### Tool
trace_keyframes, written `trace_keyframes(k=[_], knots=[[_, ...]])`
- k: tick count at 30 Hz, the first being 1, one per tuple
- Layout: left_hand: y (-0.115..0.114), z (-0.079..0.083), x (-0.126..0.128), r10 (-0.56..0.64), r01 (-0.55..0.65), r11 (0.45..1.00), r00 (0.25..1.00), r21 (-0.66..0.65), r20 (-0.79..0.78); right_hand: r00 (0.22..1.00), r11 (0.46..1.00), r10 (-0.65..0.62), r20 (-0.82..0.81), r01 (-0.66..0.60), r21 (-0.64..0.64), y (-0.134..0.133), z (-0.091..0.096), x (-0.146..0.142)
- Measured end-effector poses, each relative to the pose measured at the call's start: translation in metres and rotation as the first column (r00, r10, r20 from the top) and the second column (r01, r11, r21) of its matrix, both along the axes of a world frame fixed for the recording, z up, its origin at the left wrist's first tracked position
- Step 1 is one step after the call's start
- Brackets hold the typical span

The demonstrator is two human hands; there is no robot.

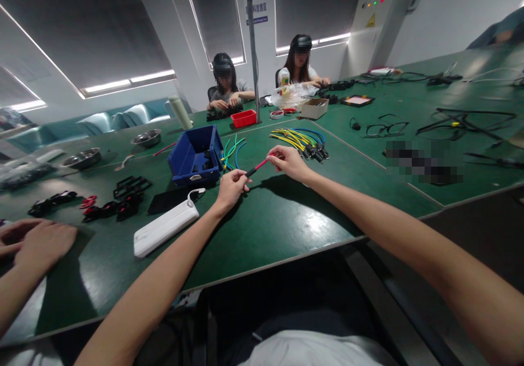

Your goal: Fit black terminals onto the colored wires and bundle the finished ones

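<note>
Above the near part of the green table, a thin straight piece, red with a black end (261, 164), spans my two hands; I cannot make out whether it is a wire or a tool. My left hand (232, 190) is closed around its black end. With a fingertip pinch, my right hand (289, 161) holds the red end. Just beyond my right hand lies a bundle of yellow and blue wires (292, 138) with black ends. Loose green and blue wires (235, 150) lie past my left hand, beside a blue bin (180, 155) with small black parts inside.
A white power bank (166, 226) lies left of my left forearm. Black parts (118, 199), metal bowls (84, 158) and another person's hand (47, 243) are further left. A pole, a red tray (244, 118) and two people are across the table; glasses (387, 129) lie right.
</note>
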State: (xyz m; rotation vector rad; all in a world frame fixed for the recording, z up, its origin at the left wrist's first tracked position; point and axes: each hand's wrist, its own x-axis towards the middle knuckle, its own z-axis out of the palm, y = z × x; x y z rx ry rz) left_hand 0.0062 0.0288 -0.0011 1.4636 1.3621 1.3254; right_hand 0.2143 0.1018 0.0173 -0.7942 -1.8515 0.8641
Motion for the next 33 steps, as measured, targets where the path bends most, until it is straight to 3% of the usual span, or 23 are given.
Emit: trace_keyframes(k=[6,12,17,27,33], knots=[[0.003,-0.002,-0.001,-0.014,0.013,1.000,0.997,0.006,0.073,0.998,0.994,-0.039,0.045,0.034,0.104,-0.005,0.006,0.002],[0.004,-0.005,-0.001,-0.014,0.015,1.000,1.000,-0.010,0.022,0.999,0.993,-0.009,0.035,0.005,0.116,-0.005,0.004,0.002],[0.005,-0.008,-0.001,-0.012,0.012,1.000,0.999,0.004,-0.039,1.000,0.998,-0.025,0.010,0.024,0.055,-0.004,0.001,0.000],[0.005,-0.006,-0.003,-0.055,0.055,0.998,0.998,-0.009,0.030,0.998,0.992,-0.019,-0.067,0.010,-0.129,0.009,-0.011,-0.002],[0.001,-0.004,0.000,-0.087,0.087,0.996,0.996,0.017,-0.034,0.973,0.963,-0.113,-0.202,0.058,-0.263,0.007,-0.008,-0.006]])
